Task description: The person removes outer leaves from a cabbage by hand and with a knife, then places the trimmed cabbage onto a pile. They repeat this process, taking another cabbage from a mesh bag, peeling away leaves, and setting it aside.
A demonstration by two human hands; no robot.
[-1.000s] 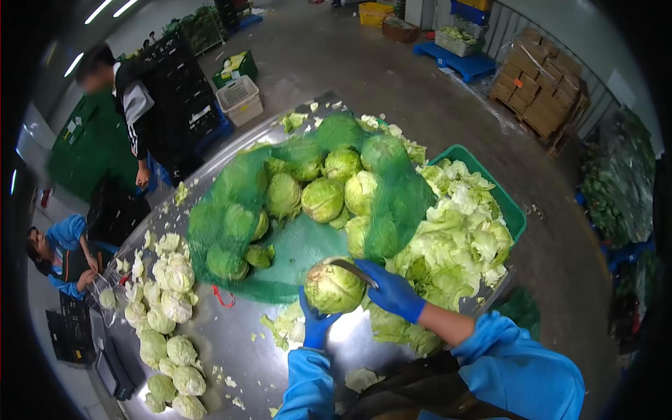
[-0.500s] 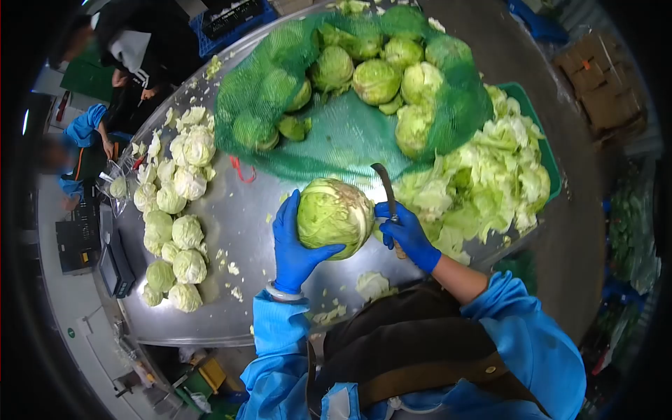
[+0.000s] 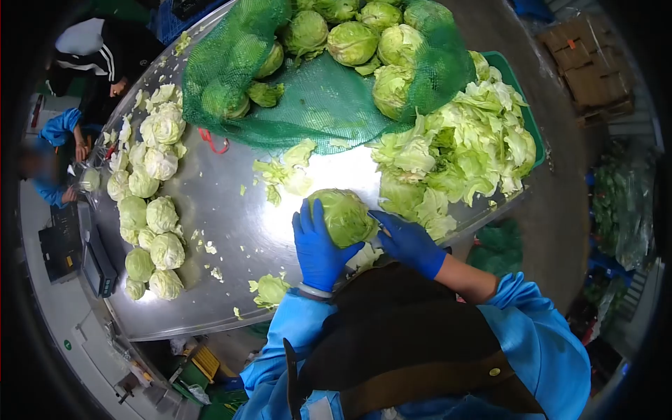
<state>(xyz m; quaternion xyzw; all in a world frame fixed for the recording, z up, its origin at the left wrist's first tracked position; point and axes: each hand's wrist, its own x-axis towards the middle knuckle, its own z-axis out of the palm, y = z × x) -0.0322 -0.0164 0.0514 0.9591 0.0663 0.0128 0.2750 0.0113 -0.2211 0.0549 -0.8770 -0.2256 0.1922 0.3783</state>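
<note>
A green cabbage (image 3: 342, 216) is held low over the steel table's near side, close to my body. My left hand (image 3: 319, 248), in a blue glove, wraps round its left side. On its right side my right hand (image 3: 408, 241), also gloved in blue, is closed round a knife, of which only a bit shows by the fingers. The blade is mostly hidden between hand and cabbage. Loose leaves (image 3: 288, 170) lie on the table (image 3: 231, 182) beyond the cabbage, and more (image 3: 269, 290) lie at its near left.
A green mesh sack (image 3: 315, 105) with several cabbages lies at the far side. Trimmed cabbages (image 3: 162, 215) stand in rows on the left. A heap of leaves (image 3: 476, 140) fills a green crate (image 3: 535, 133) at the right. Two people are beyond the table's left edge.
The cabbage has come lower and looks smaller and greener. Leaves now lie on the table beyond it. My right hand and the knife have turned in against its side. The view has shifted.
</note>
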